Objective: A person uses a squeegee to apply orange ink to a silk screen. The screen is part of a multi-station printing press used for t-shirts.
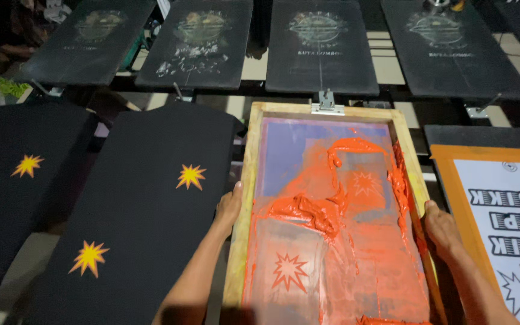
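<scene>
Both hands grasp the wooden screen frame (332, 111): left hand (229, 207) at 9 o'clock, right hand (442, 227) at 3 o'clock; orange ink (308, 207) covers its mesh.

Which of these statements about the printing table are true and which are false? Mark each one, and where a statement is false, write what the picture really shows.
1. Both hands grip the wooden-framed screen, the left hand on its left rail and the right hand on its right rail. True.
2. The ink smeared over the screen is blue. False: the ink is orange.
3. The black cloth board just left of the screen carries two orange starbursts. True.
4. A squeegee rests in the right hand. False: that hand holds only the frame, and no squeegee is in view.
5. A white sheet with an orange border lies to the right of the screen. True.
</scene>
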